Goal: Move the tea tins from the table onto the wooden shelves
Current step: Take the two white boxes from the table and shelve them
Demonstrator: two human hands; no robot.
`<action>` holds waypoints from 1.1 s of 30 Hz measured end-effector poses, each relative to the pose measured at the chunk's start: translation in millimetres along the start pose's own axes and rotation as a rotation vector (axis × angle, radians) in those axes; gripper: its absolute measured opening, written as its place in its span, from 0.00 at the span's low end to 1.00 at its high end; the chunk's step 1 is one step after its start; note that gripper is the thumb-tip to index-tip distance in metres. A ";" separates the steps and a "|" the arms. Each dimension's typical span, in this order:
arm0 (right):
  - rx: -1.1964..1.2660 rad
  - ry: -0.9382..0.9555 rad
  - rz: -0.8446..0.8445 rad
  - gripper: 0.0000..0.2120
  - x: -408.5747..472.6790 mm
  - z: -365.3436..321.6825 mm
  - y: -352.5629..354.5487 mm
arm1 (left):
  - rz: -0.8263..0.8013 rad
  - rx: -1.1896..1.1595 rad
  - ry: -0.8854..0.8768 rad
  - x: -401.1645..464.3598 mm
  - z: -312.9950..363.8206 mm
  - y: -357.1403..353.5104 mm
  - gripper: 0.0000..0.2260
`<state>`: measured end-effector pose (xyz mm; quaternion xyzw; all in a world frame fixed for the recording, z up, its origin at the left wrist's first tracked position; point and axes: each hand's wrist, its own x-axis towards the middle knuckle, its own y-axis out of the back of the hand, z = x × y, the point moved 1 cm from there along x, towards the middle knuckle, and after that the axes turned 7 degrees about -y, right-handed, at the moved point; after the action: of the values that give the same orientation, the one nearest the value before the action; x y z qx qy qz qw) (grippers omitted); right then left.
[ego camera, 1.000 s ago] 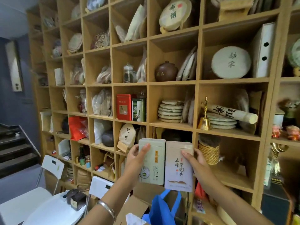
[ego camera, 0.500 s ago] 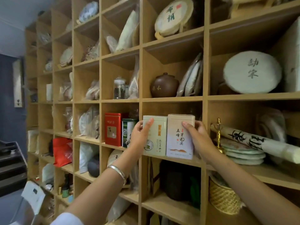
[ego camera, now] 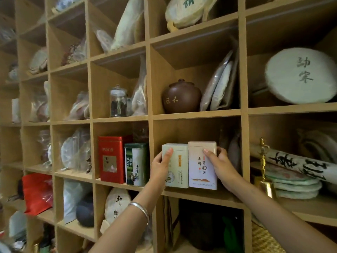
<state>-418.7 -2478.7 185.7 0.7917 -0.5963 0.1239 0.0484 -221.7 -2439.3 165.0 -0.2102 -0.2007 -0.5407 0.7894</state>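
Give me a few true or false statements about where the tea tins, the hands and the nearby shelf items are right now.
1. The pale green tin and the pink-white tin stand upright side by side in one compartment. True.
2. The left hand holds the red tin. False: it holds the pale green tin.
3. The right hand grips the pink-white tin. True.
4. The brown clay jar sits in the compartment below the two tins. False: it sits directly above.
5. The dark green tin stands beside the red tin. True.
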 end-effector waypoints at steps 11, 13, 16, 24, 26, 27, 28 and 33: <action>-0.068 0.065 0.099 0.22 1.6 36.8 0.1 | -0.027 -0.051 0.005 13.4 -45.9 -2.3 0.16; -0.072 0.082 0.135 0.23 0.0 44.5 -1.1 | -0.036 -0.052 0.015 14.5 -46.2 -1.4 0.17; -0.194 0.082 0.185 0.26 -10.1 53.1 -1.0 | -0.033 -0.050 0.074 14.8 -50.3 3.3 0.19; -0.756 0.041 0.251 0.35 -34.6 63.6 22.2 | -0.291 0.264 0.061 4.4 -71.7 31.9 0.33; -0.795 -0.002 0.230 0.35 -31.0 62.0 25.1 | -0.355 0.330 0.038 4.7 -72.0 35.8 0.28; -0.796 -0.018 0.227 0.34 -30.0 61.4 26.1 | -0.377 0.349 0.025 4.5 -71.9 37.5 0.26; -0.793 -0.029 0.222 0.33 -29.2 61.3 27.0 | -0.394 0.363 0.012 4.2 -72.3 38.7 0.26; -0.844 -0.036 0.178 0.32 -29.3 61.9 32.1 | -0.431 0.406 -0.046 1.8 -72.9 41.2 0.30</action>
<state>-448.4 -2474.4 116.2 0.6498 -0.6615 -0.1411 0.3467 -175.9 -2467.3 100.7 -0.0126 -0.3627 -0.6397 0.6775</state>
